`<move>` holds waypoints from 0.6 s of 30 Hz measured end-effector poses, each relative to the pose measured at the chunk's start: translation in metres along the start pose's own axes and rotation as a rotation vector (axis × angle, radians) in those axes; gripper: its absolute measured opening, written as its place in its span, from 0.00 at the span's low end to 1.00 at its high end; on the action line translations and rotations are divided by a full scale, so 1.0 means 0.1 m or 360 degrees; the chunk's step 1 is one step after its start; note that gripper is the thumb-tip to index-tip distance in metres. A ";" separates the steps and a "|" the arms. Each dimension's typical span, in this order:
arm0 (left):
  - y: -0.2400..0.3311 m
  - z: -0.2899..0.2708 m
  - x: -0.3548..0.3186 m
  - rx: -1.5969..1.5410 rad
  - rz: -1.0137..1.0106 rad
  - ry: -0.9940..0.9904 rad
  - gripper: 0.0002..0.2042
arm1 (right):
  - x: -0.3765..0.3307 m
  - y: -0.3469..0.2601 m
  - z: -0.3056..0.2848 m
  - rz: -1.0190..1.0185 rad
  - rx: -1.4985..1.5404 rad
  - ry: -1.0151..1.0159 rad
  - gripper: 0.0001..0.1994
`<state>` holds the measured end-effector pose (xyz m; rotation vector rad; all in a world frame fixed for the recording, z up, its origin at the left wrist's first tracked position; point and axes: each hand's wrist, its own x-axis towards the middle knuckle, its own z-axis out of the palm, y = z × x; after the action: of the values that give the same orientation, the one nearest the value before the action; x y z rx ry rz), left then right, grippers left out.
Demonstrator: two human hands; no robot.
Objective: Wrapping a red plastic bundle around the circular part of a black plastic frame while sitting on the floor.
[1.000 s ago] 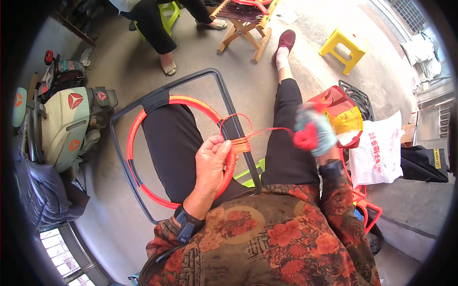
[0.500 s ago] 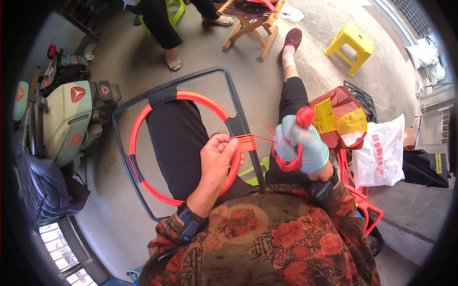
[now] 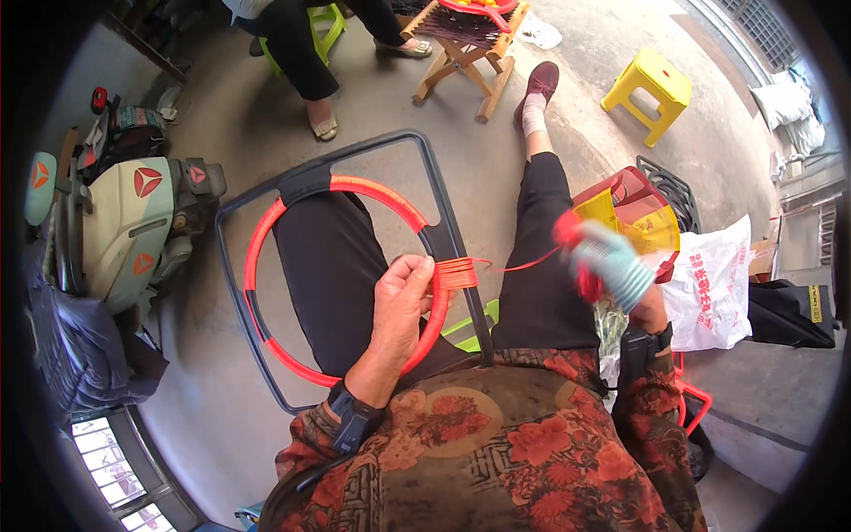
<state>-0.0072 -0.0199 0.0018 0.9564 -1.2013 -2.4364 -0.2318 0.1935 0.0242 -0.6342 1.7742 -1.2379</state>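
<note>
Across my lap lies a black rectangular frame (image 3: 442, 191) with a round ring (image 3: 381, 193) inside it, mostly bound in orange-red cord. My left hand (image 3: 399, 306) is bare and pinches the ring at its right side, thumb and fingers closed beside neat cord windings (image 3: 457, 274) that bridge ring and frame. A strand of cord (image 3: 530, 264) runs from these windings to the right. At its other end my right hand (image 3: 618, 266), in a light blue-and-white glove and smeared by motion, grips a bundle of red cord (image 3: 569, 232).
Beyond my knees a person sits on a green stool (image 3: 330, 31), near a wooden folding stool (image 3: 463, 55) bearing a red basin. A yellow stool (image 3: 651, 84) stands far right. Bags, including a white plastic bag (image 3: 709, 284), crowd my right; a scooter (image 3: 133, 222) is at left.
My right hand has swung right and outward with the cord bundle, drawing out a longer strand. My left hand keeps its pinch on the ring, and the frame has shifted only slightly.
</note>
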 end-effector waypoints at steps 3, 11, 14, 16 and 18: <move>-0.07 -0.01 0.07 -0.0008 0.0201 0.0061 0.06 | 0.16 0.05 0.52 -0.0444 -0.0915 -0.0750 0.15; -0.09 -0.02 0.05 0.0304 0.0253 0.0196 0.07 | 0.83 0.24 1.20 -0.0336 0.0110 0.0007 0.31; -0.03 0.04 0.03 0.0269 0.0576 0.0351 0.03 | 0.93 0.17 1.02 -0.0367 0.1070 0.0353 0.30; 0.08 0.12 -0.07 0.0562 0.1071 0.0454 0.03 | 0.77 -0.07 1.04 -0.0387 0.1103 0.0395 0.30; 0.09 0.14 -0.11 0.0791 0.1230 0.0525 0.02 | 0.53 -0.45 1.20 -0.1324 -0.0722 0.0459 0.28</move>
<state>-0.0087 -0.0115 0.0205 0.7574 -1.6770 -1.3611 -0.1582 0.0763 0.0297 -1.6446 2.1368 -1.5090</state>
